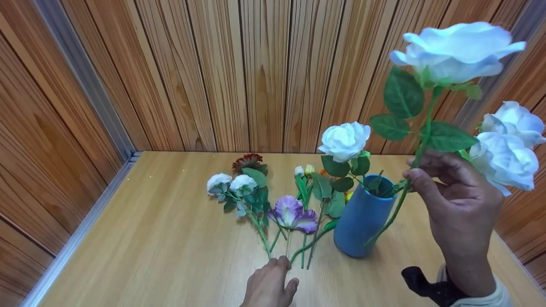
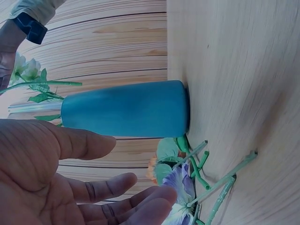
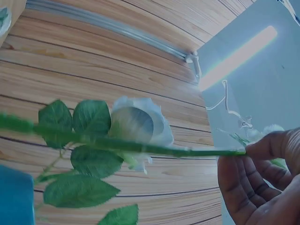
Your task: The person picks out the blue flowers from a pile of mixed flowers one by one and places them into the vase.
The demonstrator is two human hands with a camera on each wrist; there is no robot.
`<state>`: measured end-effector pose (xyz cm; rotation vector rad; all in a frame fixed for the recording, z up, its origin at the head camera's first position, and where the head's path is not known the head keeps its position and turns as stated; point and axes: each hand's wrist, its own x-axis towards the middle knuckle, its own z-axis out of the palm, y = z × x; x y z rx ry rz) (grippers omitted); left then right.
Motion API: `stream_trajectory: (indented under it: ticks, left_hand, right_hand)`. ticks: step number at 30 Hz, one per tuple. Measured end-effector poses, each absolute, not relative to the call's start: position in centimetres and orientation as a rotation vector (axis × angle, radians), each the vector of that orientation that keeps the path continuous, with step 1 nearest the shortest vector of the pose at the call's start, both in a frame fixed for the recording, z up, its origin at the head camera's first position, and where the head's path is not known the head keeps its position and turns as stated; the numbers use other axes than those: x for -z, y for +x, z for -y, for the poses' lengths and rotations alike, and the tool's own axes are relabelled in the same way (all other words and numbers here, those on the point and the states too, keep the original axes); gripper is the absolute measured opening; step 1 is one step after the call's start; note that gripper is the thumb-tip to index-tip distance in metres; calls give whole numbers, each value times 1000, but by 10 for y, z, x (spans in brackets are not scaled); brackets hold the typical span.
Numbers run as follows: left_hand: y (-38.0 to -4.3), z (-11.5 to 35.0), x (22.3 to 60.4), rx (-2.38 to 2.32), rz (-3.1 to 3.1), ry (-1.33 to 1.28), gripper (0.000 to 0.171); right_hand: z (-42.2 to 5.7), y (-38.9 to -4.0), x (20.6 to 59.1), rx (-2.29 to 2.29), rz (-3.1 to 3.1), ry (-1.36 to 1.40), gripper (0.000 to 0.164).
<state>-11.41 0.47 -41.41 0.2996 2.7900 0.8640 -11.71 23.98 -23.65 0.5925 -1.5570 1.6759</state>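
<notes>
My right hand (image 1: 460,196) pinches the green stem of a large white rose (image 1: 460,51) between thumb and fingers, above and to the right of the blue vase (image 1: 362,221). The stem's lower part overlaps the vase's outer side in the head view. Another white rose (image 1: 344,141) stands in the vase, leaning left. Two more white roses (image 1: 507,149) show beyond my right hand. At the front of the table my left hand (image 1: 271,283) is low by the stem ends of the lying flowers, nearest the purple flower (image 1: 292,213). Its fingers (image 2: 108,187) are relaxed and grip nothing.
Left of the vase lie a stem with small white blooms (image 1: 243,185), a dark red flower (image 1: 248,161), and white and yellow tulips (image 1: 308,170). The wooden table (image 1: 149,247) meets panelled walls (image 1: 264,76) at its back and sides.
</notes>
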Motion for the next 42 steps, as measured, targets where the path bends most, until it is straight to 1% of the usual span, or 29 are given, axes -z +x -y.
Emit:
stream_trajectory:
  ticks: [8,14,20,28,35,42]
  left_hand:
    - [-111,-3,415,-871,-2798,328,25]
    - [-111,-3,413,-859,-2805,323,25]
    - [-115,-3,414,-850,-2771,304,25]
    - [-118,-4,414,-849,-2740,289,26]
    - [-119,-3,414,-847,-2722,276,26]
    - [-111,-2,414,-836,-2820,350,25]
  right_hand:
    - [-246,-118,230,-1336,1592,391,29]
    - [-256,-124,226,-1351,1500,426,27]
    - [-262,-126,224,-1487,1357,492,29]
    - [-261,-122,221,-1233,1536,238,32]
    - [-263,-124,220,-1219,1484,255,32]
    - [-266,-128,220,-1275,1367,255,33]
